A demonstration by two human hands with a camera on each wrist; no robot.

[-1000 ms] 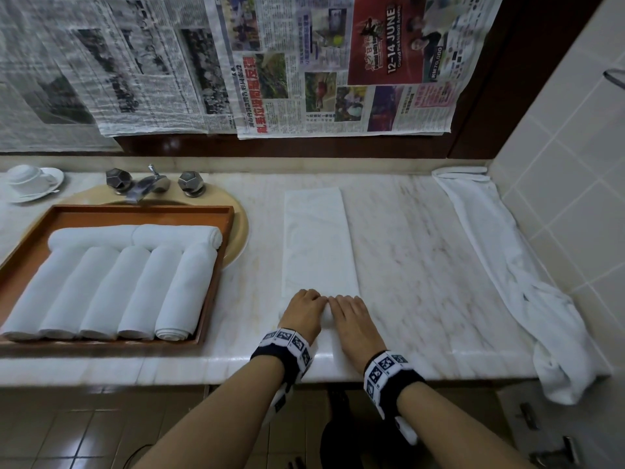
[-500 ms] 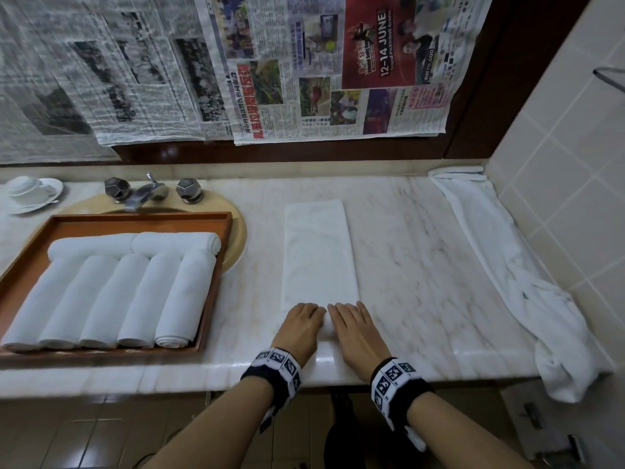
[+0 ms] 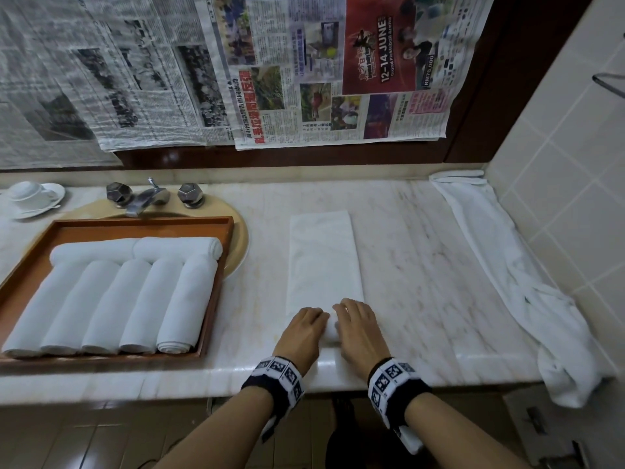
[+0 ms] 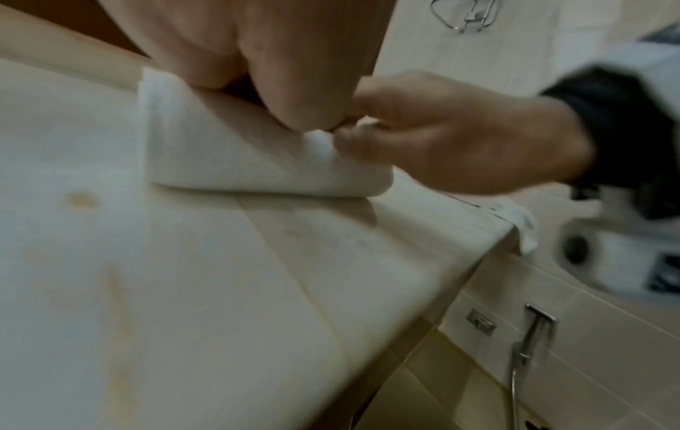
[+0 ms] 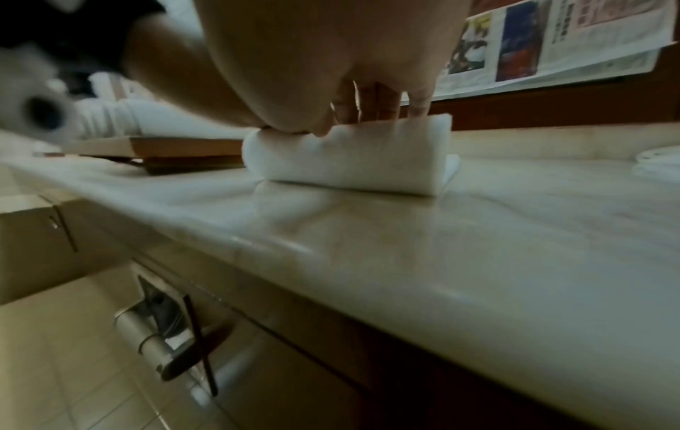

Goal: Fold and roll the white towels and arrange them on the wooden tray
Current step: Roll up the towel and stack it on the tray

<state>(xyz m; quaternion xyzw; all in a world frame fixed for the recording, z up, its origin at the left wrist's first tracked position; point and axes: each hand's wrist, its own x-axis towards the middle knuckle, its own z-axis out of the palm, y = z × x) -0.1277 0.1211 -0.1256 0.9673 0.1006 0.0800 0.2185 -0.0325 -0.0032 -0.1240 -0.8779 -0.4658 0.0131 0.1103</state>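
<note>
A folded white towel [image 3: 323, 258] lies as a long strip on the marble counter, and its near end is wound into a roll [image 4: 239, 163] [image 5: 353, 157]. My left hand [image 3: 306, 328] and right hand [image 3: 355, 324] sit side by side on that roll, fingers curled over its top and thumbs at its near side. The left hand [image 4: 279, 72] covers the roll's left half, and the right hand [image 5: 331, 58] covers its right half. To the left, the wooden tray [image 3: 135, 226] holds several rolled white towels [image 3: 111, 302], with two more laid across their far ends.
A loose white towel [image 3: 507, 265] runs along the tiled right wall and hangs over the counter's front edge. A faucet [image 3: 142, 198] and sink lie behind the tray, a cup and saucer [image 3: 30, 196] at the far left. Newspaper covers the back wall.
Both hands have moved away from me along the strip, rolling the towel. The roll has grown and the flat part of the towel is shorter.
</note>
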